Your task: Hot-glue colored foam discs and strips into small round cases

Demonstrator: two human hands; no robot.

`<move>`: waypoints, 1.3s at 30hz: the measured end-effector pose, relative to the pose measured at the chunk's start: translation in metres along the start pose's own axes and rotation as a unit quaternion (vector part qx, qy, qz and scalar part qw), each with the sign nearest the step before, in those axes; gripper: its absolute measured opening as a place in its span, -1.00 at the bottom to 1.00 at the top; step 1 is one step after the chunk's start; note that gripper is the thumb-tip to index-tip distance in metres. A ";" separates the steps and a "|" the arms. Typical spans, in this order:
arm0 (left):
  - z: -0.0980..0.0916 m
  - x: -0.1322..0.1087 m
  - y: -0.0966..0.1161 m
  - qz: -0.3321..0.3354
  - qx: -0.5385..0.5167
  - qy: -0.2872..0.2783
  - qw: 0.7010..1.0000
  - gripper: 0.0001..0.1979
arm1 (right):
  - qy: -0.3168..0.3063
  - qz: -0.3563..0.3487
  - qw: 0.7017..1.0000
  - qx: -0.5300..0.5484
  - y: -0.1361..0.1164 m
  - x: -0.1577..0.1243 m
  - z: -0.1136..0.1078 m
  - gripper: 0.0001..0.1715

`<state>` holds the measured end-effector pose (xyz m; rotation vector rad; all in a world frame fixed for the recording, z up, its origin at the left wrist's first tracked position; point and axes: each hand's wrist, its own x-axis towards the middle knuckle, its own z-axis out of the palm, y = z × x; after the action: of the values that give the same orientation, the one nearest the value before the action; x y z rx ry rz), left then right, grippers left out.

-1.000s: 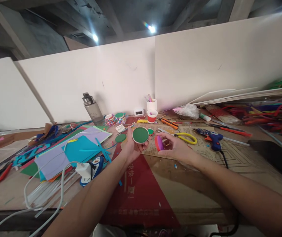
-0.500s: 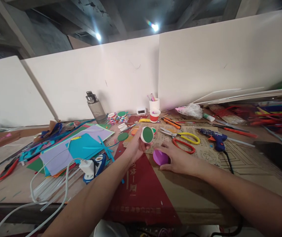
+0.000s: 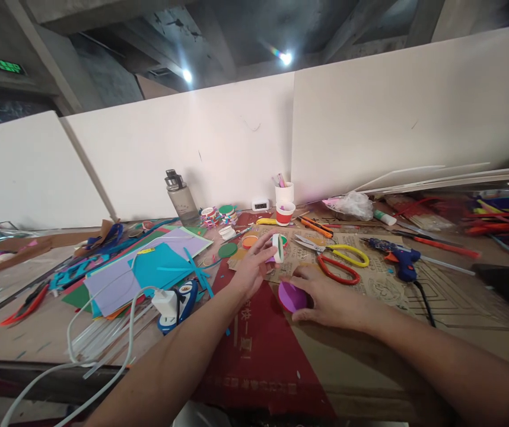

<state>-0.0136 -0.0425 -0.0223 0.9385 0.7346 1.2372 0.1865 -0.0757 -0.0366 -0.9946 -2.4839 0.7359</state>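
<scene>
My left hand [image 3: 254, 267] holds a small white ring with a green disc face [image 3: 277, 248], turned edge-on above the table, fingers pinched round it. My right hand [image 3: 325, 296] rests on the table with its fingers closed on a purple foam disc [image 3: 290, 295] that lies on the red paper [image 3: 254, 356]. The two hands are close together, the left one slightly farther from me. Red-handled scissors [image 3: 337, 270] lie just beyond my right hand.
Coloured foam sheets [image 3: 148, 267] and a white charger with cable [image 3: 163, 301] lie at left. Yellow scissors [image 3: 347, 252], a blue glue gun [image 3: 399, 261], a water bottle [image 3: 181, 196], cups [image 3: 285, 204] and coloured strips [image 3: 503, 216] crowd the back and right.
My right hand has come down from the air and pressed the purple disc onto the table. My left hand has turned the green-faced ring from face-on to edge-on.
</scene>
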 end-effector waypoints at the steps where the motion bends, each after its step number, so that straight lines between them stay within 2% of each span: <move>1: 0.000 0.000 0.000 0.000 -0.004 0.002 1.000 -0.45 | -0.002 0.000 1.000 0.001 -0.001 0.000 0.000 -0.17; 4: 0.001 0.001 0.000 -0.010 -0.021 -0.004 1.000 -0.56 | 0.015 -0.003 0.999 0.035 -0.002 0.002 0.000 -0.24; 6: 0.002 0.002 0.000 -0.009 -0.023 -0.010 1.000 -0.55 | 0.070 0.018 0.993 0.089 0.000 0.006 0.000 -0.39; 8: 0.003 0.001 0.001 0.025 0.000 -0.007 1.000 -0.52 | 0.131 0.065 0.972 0.186 0.004 0.010 0.000 -0.48; 10: 0.004 -0.003 0.002 0.085 0.066 -0.002 0.994 -0.52 | 0.163 0.114 0.918 0.343 0.007 0.013 0.000 -0.47; 12: 0.007 -0.008 0.004 0.155 0.158 0.007 0.975 -0.51 | 0.165 0.139 0.835 0.506 0.007 0.017 0.001 -0.47; 14: 0.012 -0.015 0.006 0.221 0.235 0.022 0.946 -0.45 | 0.167 0.149 0.760 0.611 0.004 0.019 0.001 -0.49; 16: 0.018 -0.021 0.006 0.249 0.290 0.008 0.924 -0.39 | 0.167 0.149 0.720 0.657 0.000 0.021 0.002 -0.48; 18: 0.023 -0.025 0.003 0.242 0.354 -0.051 0.902 -0.40 | 0.163 0.159 0.698 0.679 -0.005 0.023 0.003 -0.48; 20: 0.027 -0.026 0.000 0.228 0.410 -0.101 0.877 -0.42 | 0.159 0.182 0.686 0.686 -0.008 0.024 0.003 -0.51; 21: 0.028 -0.026 -0.001 0.228 0.428 -0.108 0.868 -0.42 | 0.157 0.195 0.682 0.687 -0.009 0.024 0.003 -0.52; 25: 0.026 -0.025 -0.001 0.272 0.468 -0.067 0.838 -0.45 | 0.137 0.189 0.676 0.699 -0.011 0.022 -0.002 -0.42; 28: 0.025 -0.025 -0.001 0.274 0.500 -0.100 0.815 -0.52 | 0.133 0.181 0.671 0.706 -0.013 0.021 -0.005 -0.39; 31: 0.024 -0.025 0.000 0.258 0.476 -0.110 0.833 -0.57 | 0.113 0.200 0.670 0.706 -0.014 0.021 -0.006 -0.34; 33: 0.023 -0.024 0.000 0.287 0.445 -0.070 0.846 -0.56 | 0.097 0.184 0.670 0.713 -0.015 0.021 -0.006 -0.29; 34: 0.022 -0.024 0.000 0.316 0.438 -0.050 0.840 -0.55 | 0.093 0.170 0.669 0.718 -0.014 0.021 -0.006 -0.26; 36: 0.019 -0.022 -0.002 0.373 0.462 -0.043 0.804 -0.51 | 0.095 0.152 0.668 0.722 -0.013 0.022 -0.006 -0.24; 37: 0.017 -0.020 -0.004 0.389 0.486 -0.059 0.781 -0.50 | 0.099 0.155 0.669 0.720 -0.012 0.023 -0.005 -0.26; 39: 0.015 -0.018 -0.008 0.373 0.534 -0.122 0.749 -0.52 | 0.113 0.182 0.671 0.710 -0.009 0.024 -0.004 -0.33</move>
<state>-0.0002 -0.0632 -0.0235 2.4945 0.8845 1.2625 0.1672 -0.0633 -0.0251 -0.7407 -0.8013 1.9846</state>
